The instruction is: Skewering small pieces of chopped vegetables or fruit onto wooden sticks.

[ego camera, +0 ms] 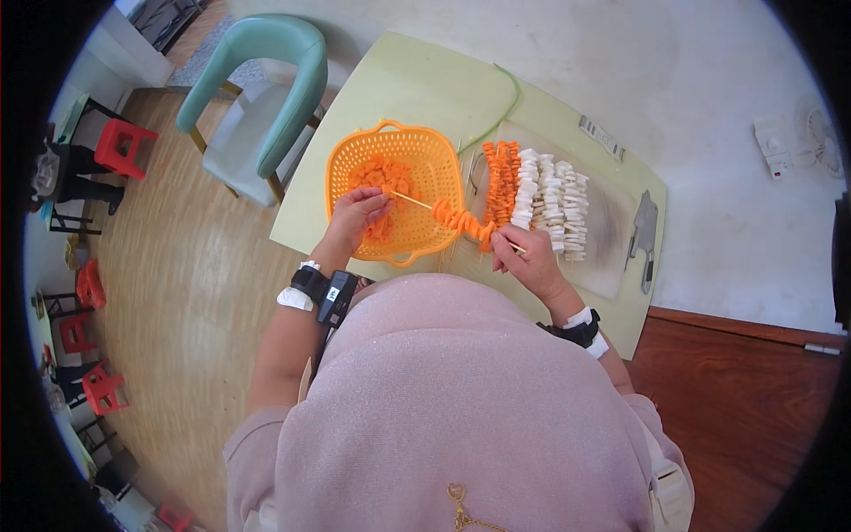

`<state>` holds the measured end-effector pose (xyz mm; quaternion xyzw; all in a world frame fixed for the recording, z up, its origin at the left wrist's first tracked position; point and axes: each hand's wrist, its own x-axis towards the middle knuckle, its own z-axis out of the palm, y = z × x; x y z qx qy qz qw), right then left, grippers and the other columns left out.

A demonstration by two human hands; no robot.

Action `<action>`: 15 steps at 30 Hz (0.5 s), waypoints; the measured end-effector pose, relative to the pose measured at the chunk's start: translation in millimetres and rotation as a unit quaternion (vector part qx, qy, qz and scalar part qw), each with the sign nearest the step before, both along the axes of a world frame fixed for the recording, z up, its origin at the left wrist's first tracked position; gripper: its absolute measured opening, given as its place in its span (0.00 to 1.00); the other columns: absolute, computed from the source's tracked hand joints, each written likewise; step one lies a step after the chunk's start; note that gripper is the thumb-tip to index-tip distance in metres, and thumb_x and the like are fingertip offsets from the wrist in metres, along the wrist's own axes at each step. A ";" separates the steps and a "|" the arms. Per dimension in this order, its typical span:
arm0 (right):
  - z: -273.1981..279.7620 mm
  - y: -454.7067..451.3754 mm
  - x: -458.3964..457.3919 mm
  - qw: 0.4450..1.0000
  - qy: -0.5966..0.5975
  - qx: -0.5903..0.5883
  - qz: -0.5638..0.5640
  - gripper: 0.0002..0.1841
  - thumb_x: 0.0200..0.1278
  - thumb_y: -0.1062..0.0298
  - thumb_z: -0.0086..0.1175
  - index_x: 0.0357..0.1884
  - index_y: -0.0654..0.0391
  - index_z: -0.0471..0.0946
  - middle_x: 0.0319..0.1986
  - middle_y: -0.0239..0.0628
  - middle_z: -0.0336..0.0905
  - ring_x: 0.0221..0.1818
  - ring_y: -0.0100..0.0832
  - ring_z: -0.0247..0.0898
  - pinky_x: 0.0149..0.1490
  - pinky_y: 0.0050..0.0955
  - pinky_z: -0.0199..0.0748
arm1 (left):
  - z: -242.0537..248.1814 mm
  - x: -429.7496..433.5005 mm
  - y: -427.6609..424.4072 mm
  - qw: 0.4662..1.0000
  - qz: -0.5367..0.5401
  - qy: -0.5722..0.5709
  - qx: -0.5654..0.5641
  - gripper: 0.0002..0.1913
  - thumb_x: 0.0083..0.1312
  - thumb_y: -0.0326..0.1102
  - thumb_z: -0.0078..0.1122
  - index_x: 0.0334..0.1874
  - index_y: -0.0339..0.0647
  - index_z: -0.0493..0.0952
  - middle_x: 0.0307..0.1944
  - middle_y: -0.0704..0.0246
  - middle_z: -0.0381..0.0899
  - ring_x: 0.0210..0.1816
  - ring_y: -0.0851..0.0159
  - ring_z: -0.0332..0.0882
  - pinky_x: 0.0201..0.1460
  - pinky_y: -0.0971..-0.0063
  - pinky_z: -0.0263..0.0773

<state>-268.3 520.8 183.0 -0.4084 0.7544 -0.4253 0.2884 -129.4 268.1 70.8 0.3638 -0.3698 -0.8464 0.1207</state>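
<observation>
A wooden skewer (413, 200) threaded with several orange slices (459, 220), which look like carrot, slants across the front of an orange plastic basket (444, 156). My right hand (528, 259) grips its lower end, just below the slices. At its upper tip my left hand (359, 214) pinches one more orange slice (387, 190) between thumb and fingers. Loose orange slices (382, 171) lie heaped in the basket, partly behind my left hand. To the right, skewers of orange slices (500, 176) and of white slices (557, 199) lie side by side on a cutting board (608, 233).
A cleaver (645, 229) rests at the right of the pale green table (412, 80). Bare skewers (454, 249) lie between basket and board. A green strip (508, 100) and a label strip (602, 138) are farther back. A teal chair (286, 40) stands left; a person (83, 173) is beyond.
</observation>
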 end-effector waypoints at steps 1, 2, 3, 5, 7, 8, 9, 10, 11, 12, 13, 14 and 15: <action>-0.4 0.1 0.1 1.000 0.000 0.002 0.000 0.13 0.63 0.66 0.46 0.24 0.62 0.73 0.15 0.33 0.73 0.18 0.22 0.72 0.26 0.20 0.68 | -1.0 0.1 -0.3 1.000 0.001 0.001 0.003 0.07 0.60 0.21 0.56 0.40 0.33 0.71 0.39 0.63 0.75 0.41 0.64 0.79 0.45 0.80 0.77; -0.6 0.3 0.2 1.000 0.000 0.002 0.000 0.13 0.63 0.66 0.46 0.24 0.62 0.73 0.15 0.33 0.73 0.18 0.22 0.72 0.26 0.20 0.68 | -1.9 0.3 -0.4 1.000 0.002 0.003 0.007 0.07 0.60 0.21 0.56 0.39 0.33 0.71 0.39 0.63 0.76 0.41 0.64 0.79 0.45 0.80 0.77; -0.6 0.2 -0.1 1.000 -0.001 0.002 0.002 0.13 0.63 0.66 0.46 0.24 0.62 0.73 0.15 0.33 0.73 0.18 0.22 0.72 0.26 0.20 0.68 | -2.2 0.1 -0.7 1.000 0.002 0.003 0.007 0.07 0.60 0.21 0.56 0.39 0.33 0.71 0.39 0.63 0.76 0.41 0.64 0.79 0.45 0.80 0.77; -1.1 0.0 -0.6 1.000 -0.001 0.001 0.003 0.13 0.63 0.66 0.46 0.24 0.62 0.73 0.15 0.33 0.73 0.18 0.22 0.72 0.26 0.20 0.68 | -2.9 -0.1 -1.1 1.000 0.002 0.009 0.013 0.07 0.59 0.21 0.56 0.40 0.33 0.71 0.39 0.63 0.76 0.41 0.64 0.79 0.45 0.80 0.77; -1.9 0.0 -0.8 1.000 0.007 -0.001 0.008 0.12 0.63 0.66 0.46 0.24 0.62 0.73 0.15 0.33 0.73 0.17 0.23 0.72 0.26 0.20 0.68 | -3.4 0.1 -1.2 1.000 0.001 0.011 0.011 0.07 0.59 0.21 0.56 0.39 0.33 0.71 0.39 0.63 0.76 0.41 0.64 0.79 0.46 0.79 0.77; -1.5 -0.3 -0.8 1.000 0.007 -0.001 0.008 0.12 0.63 0.66 0.46 0.24 0.62 0.73 0.15 0.33 0.73 0.17 0.23 0.72 0.26 0.20 0.68 | -3.7 0.2 -1.2 1.000 -0.001 0.012 0.009 0.07 0.59 0.22 0.56 0.39 0.33 0.71 0.39 0.63 0.76 0.41 0.64 0.79 0.46 0.79 0.77; -0.9 -0.5 -0.7 1.000 0.013 0.004 0.009 0.12 0.63 0.66 0.46 0.25 0.62 0.73 0.15 0.34 0.73 0.17 0.23 0.72 0.26 0.21 0.68 | -3.8 0.4 -0.7 1.000 -0.001 0.012 0.010 0.07 0.59 0.22 0.56 0.39 0.33 0.71 0.39 0.63 0.76 0.41 0.64 0.79 0.46 0.79 0.77; -0.2 -0.8 -0.6 1.000 0.019 0.009 0.011 0.12 0.63 0.67 0.46 0.25 0.63 0.73 0.14 0.34 0.73 0.17 0.24 0.72 0.25 0.21 0.68 | -3.9 0.5 0.2 1.000 0.000 0.008 -0.014 0.07 0.59 0.22 0.57 0.39 0.33 0.72 0.38 0.64 0.76 0.40 0.65 0.79 0.45 0.79 0.77; 1.5 -1.5 0.0 1.000 0.019 0.010 0.011 0.12 0.63 0.67 0.46 0.25 0.63 0.73 0.14 0.34 0.73 0.17 0.24 0.72 0.25 0.21 0.68 | -3.8 0.3 1.0 0.999 0.001 0.005 -0.038 0.07 0.59 0.23 0.57 0.39 0.33 0.72 0.37 0.65 0.77 0.39 0.66 0.79 0.44 0.79 0.77; 3.8 -2.7 1.1 1.000 0.027 0.006 0.011 0.12 0.63 0.67 0.46 0.25 0.62 0.73 0.14 0.35 0.73 0.17 0.25 0.72 0.25 0.22 0.68 | -2.5 -0.2 1.9 0.999 0.001 0.005 -0.038 0.07 0.59 0.23 0.57 0.39 0.33 0.72 0.37 0.65 0.77 0.39 0.66 0.79 0.44 0.79 0.77; 5.2 -3.5 1.8 0.999 0.035 0.003 0.011 0.11 0.63 0.67 0.46 0.25 0.62 0.73 0.14 0.35 0.72 0.17 0.25 0.73 0.25 0.22 0.68 | -0.3 -0.9 3.0 0.997 -0.014 0.007 -0.076 0.07 0.59 0.23 0.58 0.38 0.34 0.72 0.35 0.65 0.77 0.38 0.67 0.79 0.43 0.79 0.76; 5.5 -4.1 1.7 0.999 0.035 0.003 0.011 0.11 0.63 0.67 0.46 0.25 0.62 0.73 0.14 0.35 0.72 0.17 0.25 0.73 0.25 0.22 0.68 | 1.0 -1.2 3.4 0.993 -0.028 0.010 -0.115 0.07 0.58 0.24 0.59 0.38 0.34 0.73 0.33 0.66 0.78 0.36 0.68 0.79 0.42 0.79 0.76; 5.5 -4.9 1.4 0.998 0.056 -0.002 0.019 0.11 0.63 0.67 0.46 0.25 0.62 0.73 0.14 0.36 0.72 0.17 0.26 0.73 0.25 0.22 0.68 | -0.6 -2.1 2.8 0.993 -0.028 0.010 -0.115 0.07 0.58 0.24 0.59 0.38 0.34 0.73 0.33 0.66 0.78 0.36 0.68 0.79 0.42 0.79 0.76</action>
